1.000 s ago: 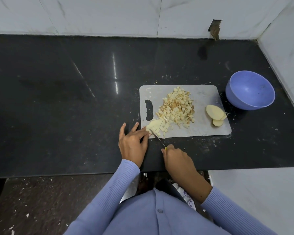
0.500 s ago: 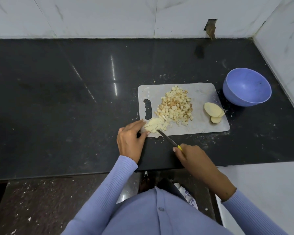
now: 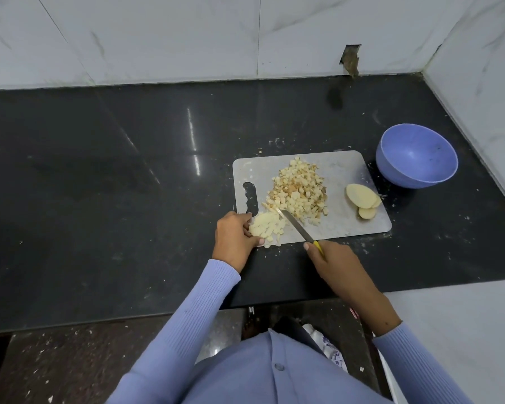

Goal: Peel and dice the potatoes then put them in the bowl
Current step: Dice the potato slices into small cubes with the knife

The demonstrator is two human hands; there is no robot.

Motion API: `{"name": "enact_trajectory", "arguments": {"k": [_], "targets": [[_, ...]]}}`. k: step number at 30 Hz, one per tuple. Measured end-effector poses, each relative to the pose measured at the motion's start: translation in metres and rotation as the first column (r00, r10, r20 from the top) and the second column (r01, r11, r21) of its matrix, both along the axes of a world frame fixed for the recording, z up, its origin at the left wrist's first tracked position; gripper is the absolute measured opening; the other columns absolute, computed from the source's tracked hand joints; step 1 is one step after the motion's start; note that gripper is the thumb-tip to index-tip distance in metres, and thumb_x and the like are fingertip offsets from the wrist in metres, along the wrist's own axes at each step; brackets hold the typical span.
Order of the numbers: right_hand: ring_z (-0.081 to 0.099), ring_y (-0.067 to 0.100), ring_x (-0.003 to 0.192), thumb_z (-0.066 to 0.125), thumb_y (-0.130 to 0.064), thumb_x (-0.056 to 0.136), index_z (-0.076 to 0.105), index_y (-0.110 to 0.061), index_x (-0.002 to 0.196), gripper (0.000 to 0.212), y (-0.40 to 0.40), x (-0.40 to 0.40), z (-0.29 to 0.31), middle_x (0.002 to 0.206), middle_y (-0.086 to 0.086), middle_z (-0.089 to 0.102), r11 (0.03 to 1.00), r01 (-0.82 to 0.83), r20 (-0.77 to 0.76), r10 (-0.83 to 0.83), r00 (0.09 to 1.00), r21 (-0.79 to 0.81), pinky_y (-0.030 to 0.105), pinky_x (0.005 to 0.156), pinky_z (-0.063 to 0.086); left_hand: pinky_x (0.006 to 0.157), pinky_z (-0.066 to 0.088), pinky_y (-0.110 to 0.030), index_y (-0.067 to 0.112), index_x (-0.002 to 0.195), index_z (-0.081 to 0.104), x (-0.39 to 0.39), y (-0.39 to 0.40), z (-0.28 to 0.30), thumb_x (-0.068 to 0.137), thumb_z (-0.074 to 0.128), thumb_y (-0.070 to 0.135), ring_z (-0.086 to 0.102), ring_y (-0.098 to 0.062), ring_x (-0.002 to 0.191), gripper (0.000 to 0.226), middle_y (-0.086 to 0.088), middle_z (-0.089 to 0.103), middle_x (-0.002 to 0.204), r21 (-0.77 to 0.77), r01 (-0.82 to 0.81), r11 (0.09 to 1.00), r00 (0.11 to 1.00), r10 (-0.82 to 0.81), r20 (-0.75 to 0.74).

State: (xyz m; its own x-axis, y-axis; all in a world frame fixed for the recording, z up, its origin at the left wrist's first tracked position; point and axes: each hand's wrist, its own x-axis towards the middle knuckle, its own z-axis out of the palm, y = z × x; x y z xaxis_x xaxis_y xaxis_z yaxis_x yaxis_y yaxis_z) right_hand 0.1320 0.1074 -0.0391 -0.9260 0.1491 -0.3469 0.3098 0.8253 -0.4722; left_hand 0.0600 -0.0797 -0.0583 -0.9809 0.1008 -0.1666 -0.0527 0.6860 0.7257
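A grey cutting board point(image 3: 350, 220) lies on the black counter. A large pile of diced potato point(image 3: 298, 192) sits at its middle. A smaller pale heap of fresh dice point(image 3: 267, 228) lies at the board's near left corner, and my left hand point(image 3: 235, 239) cups it from the left. My right hand point(image 3: 331, 260) grips a yellow-handled knife point(image 3: 299, 228) whose blade points up-left between the two heaps. Peeled potato slices point(image 3: 362, 198) rest at the board's right end. The blue bowl point(image 3: 416, 160) stands right of the board and holds nothing.
White tiled walls point(image 3: 187, 39) close the counter at the back and on the right. The black counter point(image 3: 99, 185) spreads wide to the left of the board, with small potato scraps around it. Its front edge runs just below my hands.
My right hand swung out to the right and the knife turned, its blade now lying between the heaps. My left hand slid round the small heap of dice.
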Motion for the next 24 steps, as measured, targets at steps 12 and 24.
{"name": "enact_trajectory", "arguments": {"k": [12, 24], "targets": [[0.058, 0.012, 0.059, 0.084, -0.032, 0.068, 0.044, -0.015, 0.073, 0.044, -0.035, -0.022, -0.014, 0.065, -0.001, 0.059, 0.959, 0.151, -0.203, -0.202, 0.958, -0.24, 0.033, 0.056, 0.049, 0.077, 0.054, -0.025, 0.003, 0.112, 0.066, -0.019, 0.022, 0.007, 0.064, 0.087, 0.005, 0.063, -0.016, 0.074, 0.053, -0.002, 0.06, 0.074, 0.06, -0.015, 0.998, 0.999, 0.012, 0.052], [0.06, 0.012, 0.063, 0.082, -0.021, 0.073, 0.046, -0.012, 0.08, 0.037, -0.038, -0.041, -0.018, 0.068, -0.003, 0.063, 0.948, 0.24, -0.301, -0.296, 0.907, -0.21, 0.032, 0.06, 0.051, 0.077, 0.054, -0.016, 0.001, 0.105, 0.07, -0.036, 0.018, 0.008, 0.066, 0.08, -0.009, 0.069, -0.014, 0.077, 0.041, -0.011, 0.07, 0.092, 0.279, -0.004, 0.96, 0.985, -0.045, 0.169]]}}
